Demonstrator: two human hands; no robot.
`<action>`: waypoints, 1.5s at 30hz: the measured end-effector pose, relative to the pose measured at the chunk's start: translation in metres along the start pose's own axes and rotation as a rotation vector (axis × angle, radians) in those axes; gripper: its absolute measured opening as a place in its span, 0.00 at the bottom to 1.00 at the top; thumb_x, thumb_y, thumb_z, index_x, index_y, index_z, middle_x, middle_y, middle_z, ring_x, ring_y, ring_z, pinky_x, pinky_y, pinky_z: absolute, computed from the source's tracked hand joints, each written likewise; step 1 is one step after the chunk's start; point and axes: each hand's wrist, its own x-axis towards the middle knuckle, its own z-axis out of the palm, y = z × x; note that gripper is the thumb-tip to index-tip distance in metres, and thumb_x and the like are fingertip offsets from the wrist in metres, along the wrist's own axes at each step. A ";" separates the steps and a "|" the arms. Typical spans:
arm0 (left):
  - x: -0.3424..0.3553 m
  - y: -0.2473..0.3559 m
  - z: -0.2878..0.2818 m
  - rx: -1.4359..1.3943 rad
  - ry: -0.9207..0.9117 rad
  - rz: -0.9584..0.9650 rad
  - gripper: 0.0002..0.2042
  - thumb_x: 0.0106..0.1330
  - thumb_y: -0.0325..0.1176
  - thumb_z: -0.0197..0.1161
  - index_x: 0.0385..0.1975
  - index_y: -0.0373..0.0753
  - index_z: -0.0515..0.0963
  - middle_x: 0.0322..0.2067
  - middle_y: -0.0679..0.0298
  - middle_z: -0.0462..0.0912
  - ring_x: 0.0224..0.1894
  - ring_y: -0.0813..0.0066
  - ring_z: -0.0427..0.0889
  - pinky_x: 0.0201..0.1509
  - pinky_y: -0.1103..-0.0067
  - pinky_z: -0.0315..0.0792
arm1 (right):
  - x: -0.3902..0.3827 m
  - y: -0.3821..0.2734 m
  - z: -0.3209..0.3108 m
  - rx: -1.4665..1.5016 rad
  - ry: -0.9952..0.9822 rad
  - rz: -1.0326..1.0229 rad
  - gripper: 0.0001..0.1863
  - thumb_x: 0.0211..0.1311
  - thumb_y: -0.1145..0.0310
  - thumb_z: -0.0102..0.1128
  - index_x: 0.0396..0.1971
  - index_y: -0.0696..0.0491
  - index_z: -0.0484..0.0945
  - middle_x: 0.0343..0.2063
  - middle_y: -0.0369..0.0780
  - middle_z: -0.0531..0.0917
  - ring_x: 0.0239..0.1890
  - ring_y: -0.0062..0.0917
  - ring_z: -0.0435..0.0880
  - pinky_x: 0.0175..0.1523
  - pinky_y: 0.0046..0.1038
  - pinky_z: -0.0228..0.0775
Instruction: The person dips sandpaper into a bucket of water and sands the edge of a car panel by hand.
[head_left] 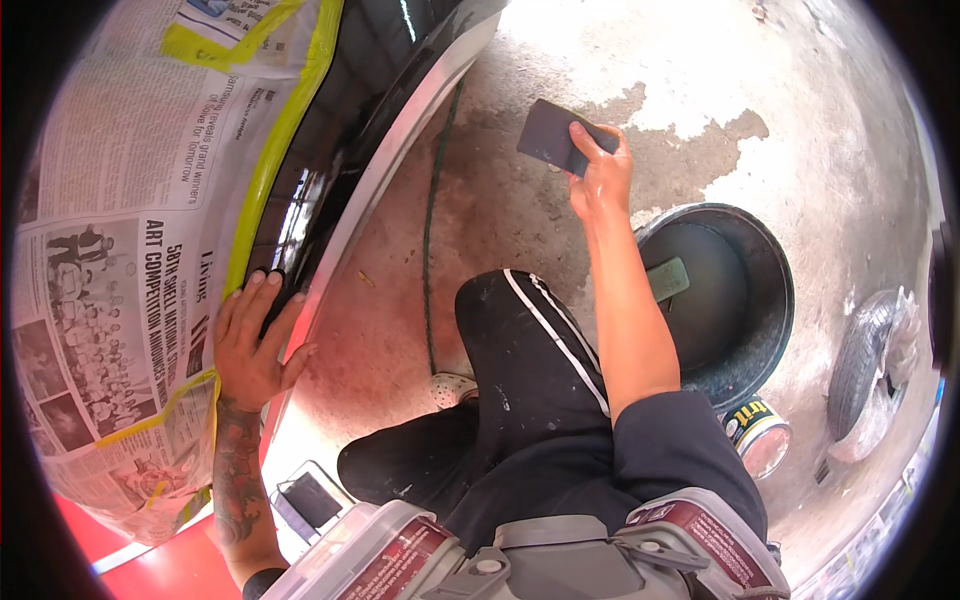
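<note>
My left hand [255,345] lies with its fingers spread on the car's glossy black panel [300,222], beside the edge of the masking. Newspaper sheets [125,300], fixed with yellow tape [290,110], cover the surface to its left. A white and reddish rim [400,130] runs along the panel's outer side. Out in front, over the floor, my right hand [603,170] grips a dark grey sheet that looks like sandpaper [556,133], thumb on top. The sheet is apart from the car.
Right of my right forearm stands a black bucket [770,250] with water and a greenish block [668,279] in it. A tin can [757,440], a tyre-like black piece [862,360] and a thin dark hose [432,220] are on the wet-patched concrete floor [520,220].
</note>
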 end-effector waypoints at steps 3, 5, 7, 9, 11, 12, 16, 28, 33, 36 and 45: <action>0.000 0.001 0.000 -0.001 0.003 -0.003 0.24 0.64 0.51 0.63 0.56 0.46 0.79 0.63 0.56 0.73 0.66 0.56 0.70 0.66 0.60 0.64 | 0.002 0.000 -0.006 -0.077 0.005 -0.063 0.13 0.57 0.77 0.71 0.38 0.53 0.75 0.32 0.34 0.81 0.33 0.20 0.79 0.39 0.26 0.68; 0.000 0.000 0.001 0.006 0.010 0.009 0.24 0.64 0.51 0.63 0.56 0.46 0.79 0.63 0.56 0.73 0.66 0.56 0.70 0.66 0.61 0.64 | 0.007 0.002 -0.008 -0.267 0.013 -0.184 0.12 0.58 0.76 0.71 0.37 0.52 0.76 0.32 0.33 0.81 0.34 0.18 0.77 0.43 0.23 0.66; 0.000 -0.001 0.001 0.000 0.008 0.004 0.24 0.64 0.51 0.63 0.56 0.46 0.79 0.63 0.56 0.73 0.66 0.56 0.70 0.66 0.61 0.64 | 0.011 0.005 -0.008 -0.240 0.050 -0.112 0.13 0.58 0.75 0.71 0.39 0.53 0.75 0.31 0.34 0.81 0.35 0.19 0.78 0.43 0.24 0.67; -0.001 -0.001 0.001 -0.001 0.001 0.002 0.24 0.64 0.51 0.63 0.56 0.46 0.79 0.63 0.56 0.73 0.66 0.56 0.70 0.66 0.61 0.64 | 0.012 0.007 -0.008 -0.216 0.074 -0.066 0.13 0.59 0.75 0.70 0.41 0.53 0.75 0.31 0.34 0.80 0.37 0.20 0.79 0.43 0.25 0.68; -0.001 -0.001 0.001 0.001 -0.002 0.008 0.24 0.64 0.51 0.63 0.56 0.46 0.79 0.63 0.56 0.73 0.66 0.56 0.70 0.66 0.61 0.64 | 0.010 0.007 -0.008 0.012 0.128 -0.009 0.14 0.61 0.75 0.66 0.44 0.55 0.73 0.34 0.38 0.80 0.41 0.25 0.81 0.45 0.31 0.72; -0.002 -0.001 0.001 -0.001 0.006 0.008 0.24 0.64 0.51 0.63 0.56 0.46 0.79 0.63 0.56 0.73 0.66 0.56 0.70 0.66 0.61 0.64 | 0.008 0.006 -0.008 0.013 0.095 -0.033 0.14 0.61 0.75 0.66 0.44 0.55 0.73 0.34 0.38 0.80 0.41 0.25 0.81 0.45 0.31 0.72; -0.002 -0.001 0.002 0.017 -0.006 0.007 0.23 0.65 0.51 0.62 0.56 0.46 0.79 0.63 0.56 0.73 0.66 0.56 0.70 0.66 0.61 0.64 | 0.001 -0.005 -0.001 0.283 -0.204 0.097 0.12 0.65 0.72 0.59 0.46 0.57 0.70 0.41 0.45 0.78 0.45 0.35 0.81 0.52 0.45 0.75; -0.001 -0.002 0.002 0.006 0.003 0.010 0.23 0.66 0.52 0.61 0.55 0.45 0.80 0.63 0.55 0.73 0.65 0.55 0.71 0.65 0.60 0.64 | -0.014 0.011 0.089 -1.020 -0.455 -1.063 0.33 0.58 0.76 0.57 0.66 0.58 0.62 0.59 0.52 0.63 0.54 0.45 0.71 0.59 0.41 0.68; -0.002 -0.002 0.003 -0.004 0.002 0.002 0.23 0.66 0.52 0.60 0.54 0.45 0.80 0.63 0.55 0.73 0.65 0.54 0.71 0.65 0.59 0.65 | -0.040 0.013 0.104 -1.372 -0.367 -1.294 0.34 0.52 0.75 0.60 0.62 0.63 0.66 0.58 0.50 0.67 0.52 0.45 0.70 0.54 0.41 0.66; -0.002 -0.001 0.003 0.003 -0.007 0.006 0.23 0.66 0.52 0.60 0.54 0.45 0.80 0.63 0.55 0.73 0.65 0.53 0.71 0.64 0.59 0.65 | -0.050 0.012 0.111 -1.430 -0.254 -1.294 0.31 0.54 0.75 0.57 0.61 0.63 0.68 0.57 0.49 0.70 0.49 0.42 0.71 0.50 0.39 0.66; -0.003 0.000 0.002 0.007 -0.033 -0.010 0.23 0.65 0.52 0.61 0.54 0.46 0.80 0.63 0.55 0.73 0.66 0.54 0.71 0.65 0.59 0.64 | -0.069 0.029 0.114 -1.416 -0.187 -1.224 0.30 0.55 0.77 0.56 0.61 0.60 0.69 0.58 0.44 0.71 0.49 0.40 0.72 0.49 0.40 0.65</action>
